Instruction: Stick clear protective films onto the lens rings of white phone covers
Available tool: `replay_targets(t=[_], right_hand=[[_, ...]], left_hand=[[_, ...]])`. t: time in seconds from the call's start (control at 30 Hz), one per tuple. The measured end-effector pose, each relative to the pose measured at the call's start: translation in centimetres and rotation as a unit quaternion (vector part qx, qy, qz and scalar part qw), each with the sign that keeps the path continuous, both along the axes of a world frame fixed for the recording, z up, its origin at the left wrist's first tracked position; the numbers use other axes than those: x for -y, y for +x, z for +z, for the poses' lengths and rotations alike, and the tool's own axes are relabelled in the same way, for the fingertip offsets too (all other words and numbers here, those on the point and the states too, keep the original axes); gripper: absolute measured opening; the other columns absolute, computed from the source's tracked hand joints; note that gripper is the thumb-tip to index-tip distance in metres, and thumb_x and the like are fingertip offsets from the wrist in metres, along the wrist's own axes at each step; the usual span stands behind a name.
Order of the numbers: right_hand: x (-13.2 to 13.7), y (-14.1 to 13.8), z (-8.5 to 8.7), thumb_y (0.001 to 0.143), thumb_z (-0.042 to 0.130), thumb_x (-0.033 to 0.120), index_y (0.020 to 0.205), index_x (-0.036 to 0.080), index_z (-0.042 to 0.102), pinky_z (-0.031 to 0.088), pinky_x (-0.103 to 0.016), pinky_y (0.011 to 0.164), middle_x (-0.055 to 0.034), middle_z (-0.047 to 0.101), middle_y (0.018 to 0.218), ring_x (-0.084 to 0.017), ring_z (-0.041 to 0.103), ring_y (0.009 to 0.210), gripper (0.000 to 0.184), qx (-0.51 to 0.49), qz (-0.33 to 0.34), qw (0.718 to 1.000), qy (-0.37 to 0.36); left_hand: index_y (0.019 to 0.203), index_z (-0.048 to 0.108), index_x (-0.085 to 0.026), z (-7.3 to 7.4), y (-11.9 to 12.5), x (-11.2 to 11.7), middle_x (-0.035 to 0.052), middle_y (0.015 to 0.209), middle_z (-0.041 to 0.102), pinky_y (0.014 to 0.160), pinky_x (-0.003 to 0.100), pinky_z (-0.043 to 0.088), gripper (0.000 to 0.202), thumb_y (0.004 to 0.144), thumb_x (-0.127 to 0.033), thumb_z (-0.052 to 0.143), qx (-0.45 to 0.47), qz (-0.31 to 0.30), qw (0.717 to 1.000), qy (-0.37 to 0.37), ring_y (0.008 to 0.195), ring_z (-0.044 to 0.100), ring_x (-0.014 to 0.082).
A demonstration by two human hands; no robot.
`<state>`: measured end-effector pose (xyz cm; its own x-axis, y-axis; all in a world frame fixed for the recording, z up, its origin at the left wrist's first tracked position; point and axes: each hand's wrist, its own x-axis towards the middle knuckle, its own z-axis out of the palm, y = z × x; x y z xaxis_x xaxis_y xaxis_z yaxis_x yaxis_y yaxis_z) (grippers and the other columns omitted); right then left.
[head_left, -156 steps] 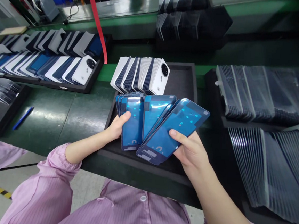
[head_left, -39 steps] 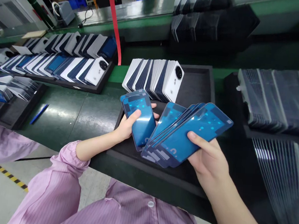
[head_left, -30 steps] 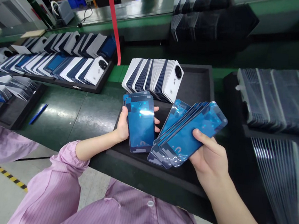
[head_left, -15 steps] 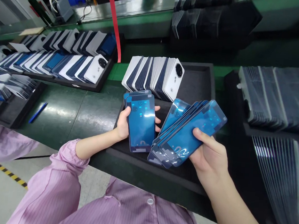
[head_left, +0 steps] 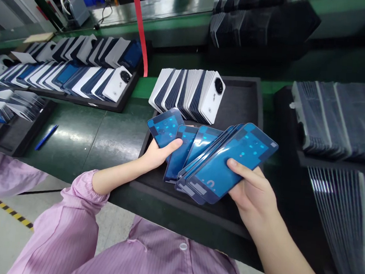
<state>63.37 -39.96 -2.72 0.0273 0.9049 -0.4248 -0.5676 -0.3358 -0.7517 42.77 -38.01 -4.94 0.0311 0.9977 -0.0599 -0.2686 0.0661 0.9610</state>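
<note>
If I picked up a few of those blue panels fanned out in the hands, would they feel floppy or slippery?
Probably fairly stiff: the blue panels look flat where they jut out beyond the right hand. They may slide over one another, since their faces look smooth and glossy.

Left hand (head_left: pixel 159 153) and right hand (head_left: pixel 252 182) side by side over the middle tray (head_left: pixel 242 101), fanned sheets (head_left: pixel 227 160) spread between them. Directly behind — a row of covers (head_left: pixel 186 92), leaning in the left part of that tray. Out left, a long tray (head_left: pixel 112 106) holding further covers (head_left: pixel 72 80); in front, a pen (head_left: pixel 46 137) on the bench (head_left: pixel 110 135), a smaller tray (head_left: pixel 8 136) left of it. Over right, stacked panels (head_left: pixel 340 119) — and at the back, a rear stack (head_left: pixel 240 27).
</note>
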Motion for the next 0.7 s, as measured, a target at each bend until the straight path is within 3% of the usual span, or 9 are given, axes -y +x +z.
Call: replay_targets(t=[0.27, 0.43, 0.57, 0.7], right_hand=[[0.2, -0.2, 0.5, 0.055, 0.092, 0.025, 0.098, 0.021, 0.071, 0.061, -0.052, 0.088, -0.0084, 0.077, 0.097, -0.035, 0.074, 0.094, 0.048, -0.002, 0.093, 0.996, 0.015], [0.1, -0.2, 0.5, 0.053, 0.090, 0.022, 0.100, 0.023, 0.070, 0.058, -0.054, 0.093, -0.0051, 0.077, 0.094, -0.034, 0.073, 0.095, 0.051, -0.011, 0.008, 1.000, -0.004], [-0.4, -0.1, 0.3, 0.060, 0.082, 0.019, 0.100, 0.021, 0.069, 0.054, -0.055, 0.101, -0.0066, 0.077, 0.099, -0.035, 0.071, 0.103, 0.043, -0.046, -0.082, 0.995, -0.020], [-0.9, 0.0, 0.1, 0.066, 0.075, 0.015, 0.102, 0.018, 0.068, 0.050, -0.054, 0.106, -0.0103, 0.076, 0.105, -0.035, 0.067, 0.114, 0.037, -0.092, -0.110, 0.990, -0.013]], left_hand=[[0.110, 0.070, -0.019, -0.3, -0.2, -0.1, 0.0088, 0.119, 0.071, 0.105, 0.046, 0.049, 0.057, 0.068, -0.056, 0.083, -0.036, 0.031, 0.999, -0.014, 0.115, 0.065, 0.0290], [0.102, 0.072, -0.020, 0.1, -0.2, -0.1, 0.0064, 0.111, 0.074, 0.101, 0.043, 0.052, 0.051, 0.074, -0.062, 0.075, 0.009, 0.038, 0.999, -0.014, 0.111, 0.067, 0.0287], [0.104, 0.073, -0.018, 1.2, -0.2, 0.0, 0.0089, 0.113, 0.073, 0.101, 0.040, 0.052, 0.044, 0.082, -0.056, 0.069, 0.036, -0.018, 0.999, -0.026, 0.115, 0.065, 0.0299], [0.105, 0.073, -0.017, 1.9, -0.2, 0.0, 0.0099, 0.114, 0.073, 0.097, 0.040, 0.054, 0.042, 0.080, -0.050, 0.069, 0.036, -0.045, 0.998, -0.037, 0.113, 0.066, 0.0310]])
